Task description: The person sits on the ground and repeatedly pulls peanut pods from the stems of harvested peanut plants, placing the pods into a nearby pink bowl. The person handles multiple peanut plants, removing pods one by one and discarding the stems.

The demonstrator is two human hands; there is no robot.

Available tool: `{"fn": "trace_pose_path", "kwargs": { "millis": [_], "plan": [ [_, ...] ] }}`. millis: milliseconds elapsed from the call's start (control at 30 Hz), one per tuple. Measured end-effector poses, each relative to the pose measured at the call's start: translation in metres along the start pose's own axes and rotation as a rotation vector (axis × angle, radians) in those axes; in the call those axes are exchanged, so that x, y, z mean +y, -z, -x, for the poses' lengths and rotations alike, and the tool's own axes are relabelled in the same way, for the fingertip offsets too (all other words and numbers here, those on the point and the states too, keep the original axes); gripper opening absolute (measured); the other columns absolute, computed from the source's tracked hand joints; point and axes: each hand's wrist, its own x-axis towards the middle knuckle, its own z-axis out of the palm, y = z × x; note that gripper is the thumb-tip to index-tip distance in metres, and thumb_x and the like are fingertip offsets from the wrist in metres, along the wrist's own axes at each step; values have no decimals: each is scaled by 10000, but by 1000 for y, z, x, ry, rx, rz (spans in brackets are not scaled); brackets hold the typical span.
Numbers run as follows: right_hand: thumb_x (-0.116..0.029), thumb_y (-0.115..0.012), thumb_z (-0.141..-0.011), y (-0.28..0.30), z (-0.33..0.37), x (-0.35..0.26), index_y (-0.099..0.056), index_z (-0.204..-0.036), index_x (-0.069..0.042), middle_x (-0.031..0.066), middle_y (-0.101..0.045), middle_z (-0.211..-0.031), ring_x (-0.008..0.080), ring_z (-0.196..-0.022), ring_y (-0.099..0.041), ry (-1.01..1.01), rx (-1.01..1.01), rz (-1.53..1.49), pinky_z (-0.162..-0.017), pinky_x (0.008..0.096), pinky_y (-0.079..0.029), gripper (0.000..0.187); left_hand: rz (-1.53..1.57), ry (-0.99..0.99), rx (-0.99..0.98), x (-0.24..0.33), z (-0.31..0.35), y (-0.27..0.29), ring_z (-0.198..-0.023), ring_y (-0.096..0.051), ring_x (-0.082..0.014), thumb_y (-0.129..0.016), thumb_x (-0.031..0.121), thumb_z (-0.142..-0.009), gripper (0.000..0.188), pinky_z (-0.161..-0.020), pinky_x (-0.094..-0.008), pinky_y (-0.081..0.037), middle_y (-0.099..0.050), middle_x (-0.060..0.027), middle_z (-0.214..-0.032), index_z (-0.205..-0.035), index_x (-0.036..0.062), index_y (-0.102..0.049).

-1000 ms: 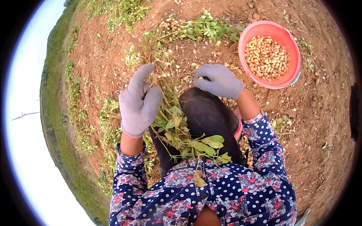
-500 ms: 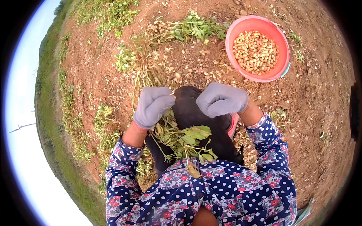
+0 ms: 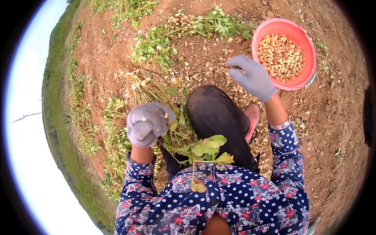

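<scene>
My left hand [image 3: 147,124], in a grey glove, is closed in a fist on a bunch of peanut plants. Their pale stems [image 3: 147,88] fan out beyond the fist, and the leafy tops [image 3: 207,148] lie across my lap. My right hand [image 3: 252,76], gloved the same way, is raised beside the near left rim of a pink bucket [image 3: 256,51]. Its thumb and fingers are apart, and I make out nothing held between them. Many shelled-looking tan peanut pods [image 3: 282,56] cover the bucket's bottom.
Uprooted peanut plants [image 3: 219,25] with pods lie on the reddish soil [image 3: 333,117] ahead, and more plants [image 3: 115,129] lie along my left. My bent knee [image 3: 213,107] in dark trousers and a pink shoe [image 3: 252,117] sit between my hands and the ground.
My right hand has moved forward and right, from above my knee toward the bucket, and its fingers have opened. My left fist has turned and lowered toward me, slightly left.
</scene>
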Motion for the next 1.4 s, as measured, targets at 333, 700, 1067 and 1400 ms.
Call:
{"fn": "trace_pose_path", "kwargs": {
  "millis": [333, 700, 1067, 1400],
  "plan": [
    [-305, -614, -870, -86, -48, -66, -631, -1120, -112, 117, -615, -1160, 314, -1006, -633, 332, -148, -40, -856, 401, -512, 316, -138, -91, -91, 2, -3, -14, -501, -556, -221, -583, 267, -830, 317, -612, -396, -524, -577, -65, -510, -581, 72, -604],
    [-177, -569, -893, -80, -49, -64, -648, -943, -30, 113, -653, -930, 266, -852, -642, 310, -164, -197, -768, 355, -508, 175, -648, -122, -204, 6, -8, -15, -614, -592, -310, -619, 98, -806, 77, -591, -386, -461, -610, -102, -668, -761, 35, -619],
    [-183, -618, -885, -70, -47, -96, -634, -1049, 19, 66, -664, -972, 159, -892, -610, 12, -328, -504, -816, 330, -500, 260, -651, -178, -283, 13, -8, -28, -643, -622, -295, -622, 104, -775, 101, -665, -382, -516, -616, -75, -640, -687, 58, -603],
    [-184, -648, -848, -43, -20, -89, -651, -998, -34, 98, -662, -772, 176, -663, -649, -51, 22, -288, -631, 312, -513, 212, -576, 212, 93, 6, 0, -25, -572, -639, -256, -580, 102, -873, 138, -541, -339, -486, -640, -107, -653, -962, 15, -640]
  ]
}}
